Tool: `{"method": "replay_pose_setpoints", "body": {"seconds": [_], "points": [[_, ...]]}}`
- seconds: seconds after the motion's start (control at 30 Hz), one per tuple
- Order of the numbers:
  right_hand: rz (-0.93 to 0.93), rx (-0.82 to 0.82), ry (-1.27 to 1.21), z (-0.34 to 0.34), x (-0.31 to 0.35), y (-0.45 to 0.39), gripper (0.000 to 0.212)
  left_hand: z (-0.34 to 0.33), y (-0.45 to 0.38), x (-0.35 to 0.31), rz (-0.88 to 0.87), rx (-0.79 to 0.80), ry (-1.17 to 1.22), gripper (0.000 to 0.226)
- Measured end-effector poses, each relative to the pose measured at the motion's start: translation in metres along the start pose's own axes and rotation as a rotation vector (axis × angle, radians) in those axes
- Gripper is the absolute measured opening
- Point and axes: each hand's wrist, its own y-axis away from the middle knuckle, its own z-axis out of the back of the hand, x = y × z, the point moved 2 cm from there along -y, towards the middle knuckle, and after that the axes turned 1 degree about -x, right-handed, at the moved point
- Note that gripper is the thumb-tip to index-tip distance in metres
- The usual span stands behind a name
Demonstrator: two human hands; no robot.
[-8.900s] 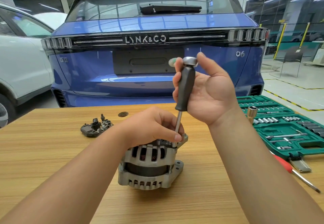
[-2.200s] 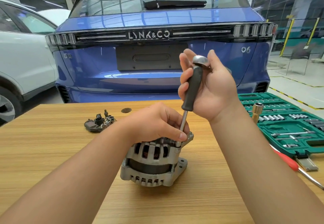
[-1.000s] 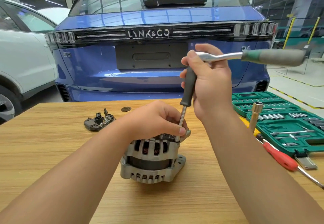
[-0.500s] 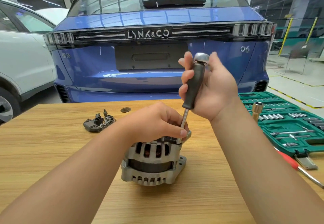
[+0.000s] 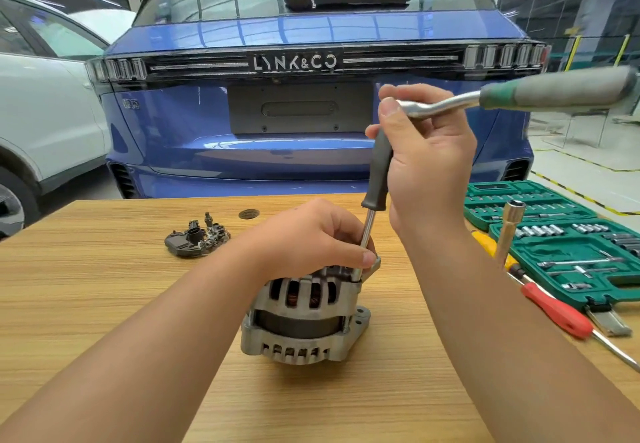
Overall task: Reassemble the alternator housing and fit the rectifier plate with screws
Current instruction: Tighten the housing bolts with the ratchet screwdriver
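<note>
Half a second earlier only the ratchet's round head showed above the right hand (image 5: 429,162); now the ratchet handle (image 5: 557,91) has swung out to the right, while that hand's fingers stay curled round the dark extension driver (image 5: 379,169). The left hand (image 5: 311,238) still grips the top of the alternator housing (image 5: 304,318), which stands unmoved on the wooden table (image 5: 104,304), thumb by the driver's shaft. The rectifier plate (image 5: 197,240) lies where it was, well apart at the left.

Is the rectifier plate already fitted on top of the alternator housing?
No: the rectifier plate lies on the wooden table, apart from the alternator housing, to the left of it.
</note>
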Motion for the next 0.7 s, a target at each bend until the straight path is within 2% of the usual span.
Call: {"method": "replay_pose_setpoints", "body": {"seconds": [0.07, 0.1, 0.17, 0.2, 0.33, 0.43, 0.5, 0.6, 0.7], "points": [[0.066, -0.004, 0.054, 0.0007, 0.0003, 0.0001, 0.015, -0.0007, 0.0001, -0.0014, 0.001, 0.009, -0.008, 0.011], [0.033, 0.002, 0.027, 0.0008, -0.0001, -0.0003, 0.014, -0.0009, 0.0001, -0.002, -0.001, 0.015, -0.009, 0.014], [-0.156, 0.061, -0.119, -0.0002, -0.0005, -0.0011, 0.007, -0.0001, 0.0, -0.002, 0.003, 0.015, -0.017, 0.015], [-0.284, 0.109, -0.216, -0.001, -0.0013, -0.0015, 0.012, 0.0007, 0.0001, -0.0018, 0.006, 0.01, -0.022, 0.015], [-0.722, 0.25, -0.594, 0.0033, -0.0021, -0.008, 0.057, 0.0031, 0.0024, -0.0036, -0.013, 0.028, -0.013, 0.024], [-0.948, 0.269, -0.695, 0.0062, -0.0048, -0.0098, 0.063, 0.0015, 0.0042, -0.0072, -0.022, 0.057, -0.037, 0.023], [-0.958, 0.338, -0.703, 0.0051, -0.0052, -0.0087, 0.05, 0.0008, 0.0052, -0.0077, -0.02, 0.058, -0.029, 0.022], [-0.816, 0.448, -0.708, 0.0008, -0.0004, -0.0052, 0.031, 0.0015, 0.0068, -0.0054, -0.009, 0.033, -0.001, 0.021], [-0.643, 0.354, -0.585, -0.0008, 0.0027, -0.0035, 0.02, 0.0012, 0.0061, -0.0036, -0.004, 0.015, 0.009, 0.018]]}}
